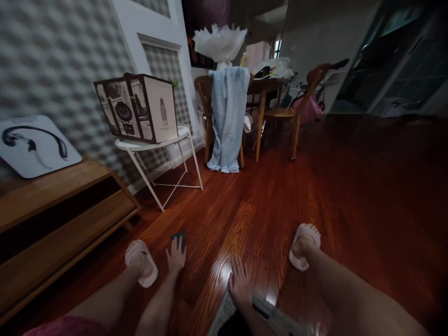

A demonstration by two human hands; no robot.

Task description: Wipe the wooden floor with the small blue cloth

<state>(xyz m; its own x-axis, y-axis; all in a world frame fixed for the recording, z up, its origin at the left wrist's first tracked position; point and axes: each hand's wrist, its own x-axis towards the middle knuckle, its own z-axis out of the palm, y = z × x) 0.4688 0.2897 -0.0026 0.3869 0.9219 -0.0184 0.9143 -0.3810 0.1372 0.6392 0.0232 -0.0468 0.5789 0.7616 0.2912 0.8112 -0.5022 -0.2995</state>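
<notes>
My left hand reaches down to the wooden floor with its fingers spread. Its fingertips lie over a small dark flat piece, perhaps a cloth; the fingers partly cover it. To the right, my right hand is stretched flat, fingers straight, low over or on the floor; contact is hard to tell. Beneath the right wrist shows a grey flat thing with a dark part beside it, cut off by the bottom edge. Nothing is visibly gripped by the right hand.
Pink slippers are on my feet, either side of the hands. A wooden cabinet stands left, a white side table with a printed box beyond. Jeans drape over a chair near a dining table.
</notes>
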